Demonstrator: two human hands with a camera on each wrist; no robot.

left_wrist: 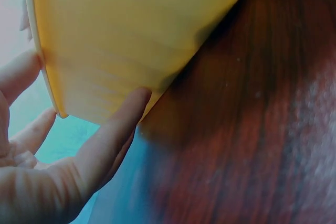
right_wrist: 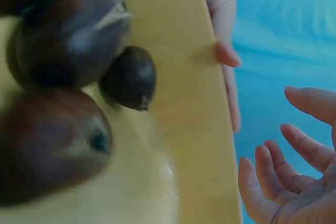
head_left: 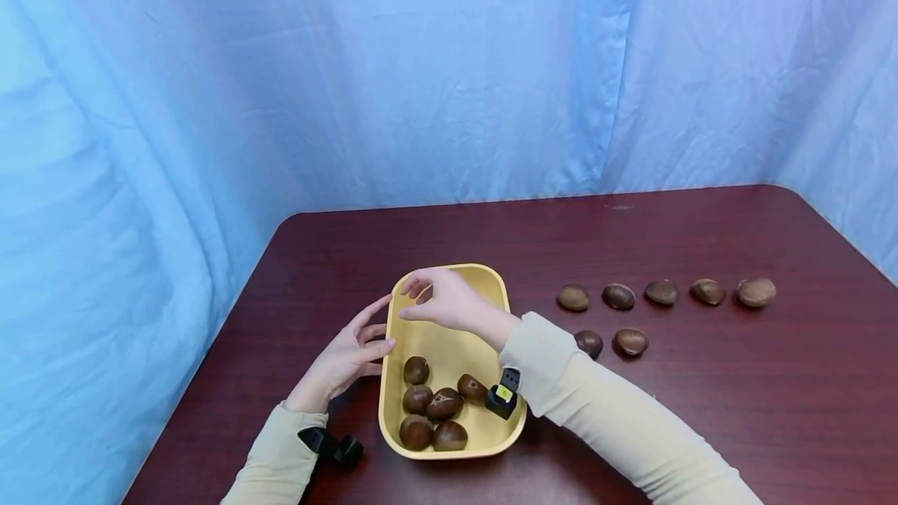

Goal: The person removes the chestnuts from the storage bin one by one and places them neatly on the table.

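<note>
From the head view, a yellow tray (head_left: 491,287) sat near the front left of the dark red table (head_left: 701,411), with six chestnuts (head_left: 431,404) bunched at its near end. The left hand (head_left: 344,361) rested against the tray's left rim, fingers straight and relaxed, steadying it rather than gripping. The right hand (head_left: 445,302) hovered over the tray's far end, fingers loosely spread and holding nothing. Seven more chestnuts (head_left: 619,296) lay toward the right side of the table, five in a row and two just in front of it, well apart from the tray. The left wrist view showed the tray (left_wrist: 131,40) from outside, its wall close above the wood, with the left hand's fingers (left_wrist: 113,135) laid flat against that wall. The right wrist view looked into the tray (right_wrist: 194,129) at chestnuts (right_wrist: 68,35) lying touching one another; the right hand (right_wrist: 294,182) hung open beyond the rim, and fingertips of the left hand (right_wrist: 226,51) lay on that rim. I would judge the step to be moving chestnuts between tray and table, the right hand between picks. The next move would call for a gentle pinch on one round, slippery nut while the left hand kept the tray from sliding.
</note>
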